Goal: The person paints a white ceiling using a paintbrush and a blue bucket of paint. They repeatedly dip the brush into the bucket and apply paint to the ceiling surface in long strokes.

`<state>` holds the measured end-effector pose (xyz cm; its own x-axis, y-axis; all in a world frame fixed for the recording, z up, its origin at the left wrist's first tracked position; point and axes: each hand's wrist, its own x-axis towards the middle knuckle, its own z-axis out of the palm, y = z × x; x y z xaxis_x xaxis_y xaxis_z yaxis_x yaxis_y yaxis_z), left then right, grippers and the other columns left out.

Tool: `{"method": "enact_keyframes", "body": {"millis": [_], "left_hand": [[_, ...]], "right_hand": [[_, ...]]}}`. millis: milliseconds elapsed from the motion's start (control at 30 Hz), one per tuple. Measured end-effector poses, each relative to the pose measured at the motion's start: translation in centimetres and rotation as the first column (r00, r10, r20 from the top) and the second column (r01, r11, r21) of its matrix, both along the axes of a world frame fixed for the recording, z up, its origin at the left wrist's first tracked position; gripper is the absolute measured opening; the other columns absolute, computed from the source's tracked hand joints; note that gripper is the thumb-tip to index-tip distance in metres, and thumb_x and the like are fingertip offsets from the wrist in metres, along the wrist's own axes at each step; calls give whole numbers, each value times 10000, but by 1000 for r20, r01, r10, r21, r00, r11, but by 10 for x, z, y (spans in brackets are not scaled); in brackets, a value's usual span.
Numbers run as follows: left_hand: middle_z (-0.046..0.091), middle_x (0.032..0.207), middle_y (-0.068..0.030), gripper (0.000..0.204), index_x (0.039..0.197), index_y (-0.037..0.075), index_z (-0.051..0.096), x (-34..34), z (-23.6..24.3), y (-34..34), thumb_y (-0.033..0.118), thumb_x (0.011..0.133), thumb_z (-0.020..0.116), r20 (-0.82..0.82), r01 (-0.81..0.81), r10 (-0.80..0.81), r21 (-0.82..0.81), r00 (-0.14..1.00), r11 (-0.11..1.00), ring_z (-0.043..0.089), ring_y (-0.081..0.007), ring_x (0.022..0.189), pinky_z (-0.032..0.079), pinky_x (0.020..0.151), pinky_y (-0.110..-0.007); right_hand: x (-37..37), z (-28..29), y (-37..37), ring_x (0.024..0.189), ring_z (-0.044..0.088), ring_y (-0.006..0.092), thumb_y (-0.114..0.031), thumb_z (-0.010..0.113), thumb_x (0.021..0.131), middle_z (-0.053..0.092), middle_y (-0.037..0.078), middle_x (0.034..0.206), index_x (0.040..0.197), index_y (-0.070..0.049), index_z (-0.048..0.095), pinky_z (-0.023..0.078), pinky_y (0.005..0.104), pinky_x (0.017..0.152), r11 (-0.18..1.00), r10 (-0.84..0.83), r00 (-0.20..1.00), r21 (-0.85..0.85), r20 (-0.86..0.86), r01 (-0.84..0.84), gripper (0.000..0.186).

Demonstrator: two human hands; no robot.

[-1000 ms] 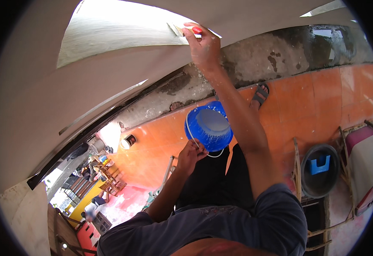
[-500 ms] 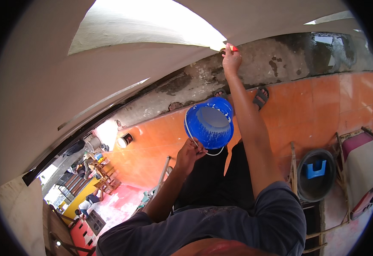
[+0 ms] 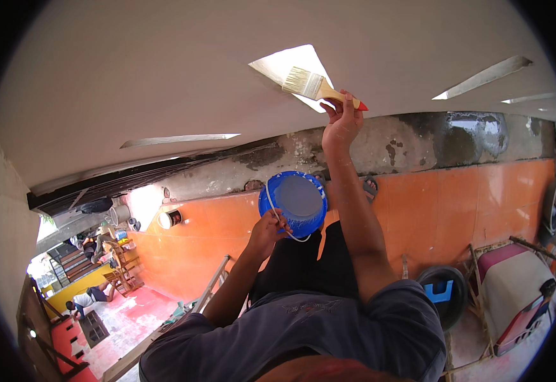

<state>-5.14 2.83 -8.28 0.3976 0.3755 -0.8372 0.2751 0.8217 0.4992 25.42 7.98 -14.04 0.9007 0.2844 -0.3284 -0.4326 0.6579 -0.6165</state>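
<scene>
My right hand (image 3: 343, 124), raised at the wall, grips the wooden handle of a wide flat paintbrush (image 3: 313, 85) with a red handle tip. Its pale bristles point left, in front of a bright opening (image 3: 294, 60) in the off-white wall (image 3: 182, 83); whether they touch the wall I cannot tell. Lower down, my left hand (image 3: 269, 230) is closed on the white handle of a blue bucket (image 3: 267, 201). The bucket hangs in front of my legs with whitish-grey liquid inside and drips on its rim.
Orange floor (image 3: 430, 200) runs along a stained grey ledge (image 3: 380, 143). A white pail (image 3: 166, 220) lies on the left. To the right stand a dark round basin (image 3: 451, 310) with a blue piece and a cushioned chair (image 3: 513, 286). Another person (image 3: 90, 298) bends down at far left.
The paintbrush, mostly hidden earlier, now shows fully, its bristles pointing left. My view has shifted up the wall, showing more narrow openings. My left hand still holds the bucket handle.
</scene>
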Motion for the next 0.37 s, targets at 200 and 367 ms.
{"method": "enact_keyframes", "body": {"millis": [200,367], "left_hand": [[501,828,-42,276,1189,60,444,8,46,-14,153,929,431,24,-174,172,116,985,978,555,-196,812,507,869,-454],[495,844,-48,330,1261,23,424,7,95,-29,141,953,431,86,-228,214,219,973,949,550,-197,820,515,884,-480]], "right_hand": [[8,-111,-24,890,711,242,-212,604,970,677,147,1015,1122,31,578,586,327,693,901,116,966,-384,-231,-200,287],[40,-128,-116,942,710,259,-249,653,934,676,176,1088,1174,20,568,592,339,712,857,232,950,-418,-211,-302,370]]}}
